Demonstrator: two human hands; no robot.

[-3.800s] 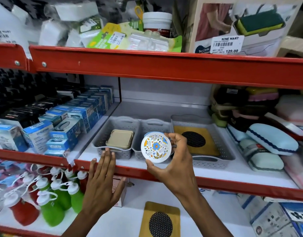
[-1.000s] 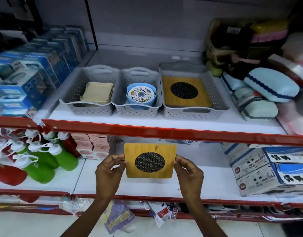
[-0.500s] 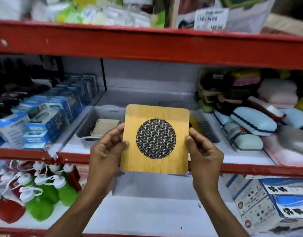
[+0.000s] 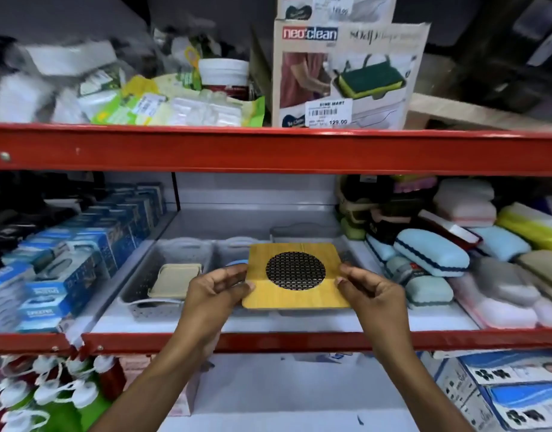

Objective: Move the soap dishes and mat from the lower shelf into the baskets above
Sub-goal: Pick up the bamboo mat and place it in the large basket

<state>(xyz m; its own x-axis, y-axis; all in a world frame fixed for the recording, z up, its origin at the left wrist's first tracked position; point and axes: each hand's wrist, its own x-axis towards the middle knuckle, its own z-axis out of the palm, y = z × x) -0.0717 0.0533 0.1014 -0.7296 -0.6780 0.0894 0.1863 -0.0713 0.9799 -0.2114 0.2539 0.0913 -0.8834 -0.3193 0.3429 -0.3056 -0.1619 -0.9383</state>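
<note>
A square bamboo mat [image 4: 295, 293] with a round black mesh centre lies nearly flat over the right grey basket [image 4: 302, 230], hiding most of it. My left hand [image 4: 217, 288] pinches its left edge and my right hand [image 4: 369, 286] holds its right edge. The left grey basket [image 4: 143, 283] holds stacked beige square soap dishes [image 4: 175, 280]. Behind my left hand, a blue rim of the round soap dish [image 4: 237, 262] peeks out of the middle basket [image 4: 234, 247].
Blue boxes [image 4: 72, 244] line the shelf to the left, and padded cases and sponges [image 4: 430, 255] crowd the right. A red shelf beam [image 4: 274, 148] runs close overhead. Green and red bottles [image 4: 47, 397] and boxes [image 4: 517, 394] stand on the lower shelf.
Both hands have carried the mat up from the lower shelf and tipped it from upright to nearly flat, forward over the right basket. The camera has tilted upward.
</note>
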